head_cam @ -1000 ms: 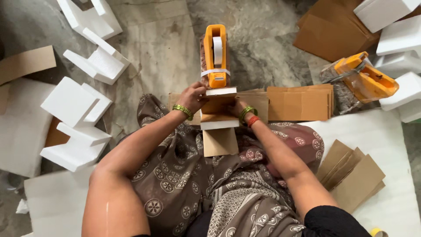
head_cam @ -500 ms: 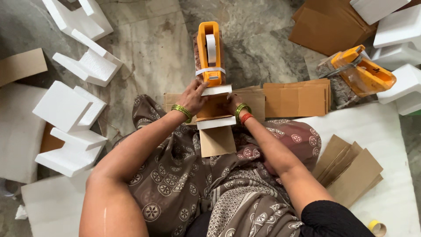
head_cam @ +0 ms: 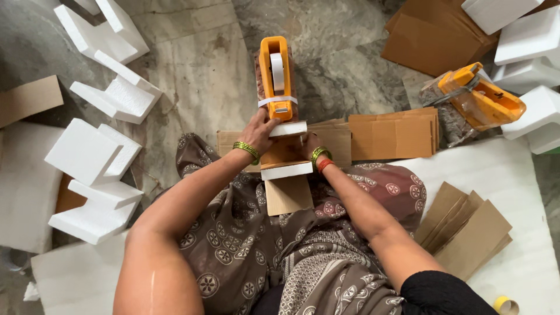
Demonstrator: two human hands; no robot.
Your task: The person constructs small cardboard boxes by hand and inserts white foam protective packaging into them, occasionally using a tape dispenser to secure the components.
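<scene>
Foam-capped cardboard bundle sits on the lap, just below the orange tape dispenser. Left hand curls closed over its upper white cap; right hand grips the far side (fingers mostly hidden). Best, I judge, to press both caps square before taping, with foam blocks lying well apart.

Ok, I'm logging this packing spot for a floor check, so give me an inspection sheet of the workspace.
Surface: grey stone floor, white sheet at right.
Job's things: cardboard-wrapped bundle with white foam end caps; orange tape dispenser just beyond it.
Clutter: white foam corner blocks, flat brown cardboard pieces, second orange dispenser.
Grippers: left hand and right hand on the bundle.
Cables: nothing seen.
Surroundings: yellow tape roll.
</scene>
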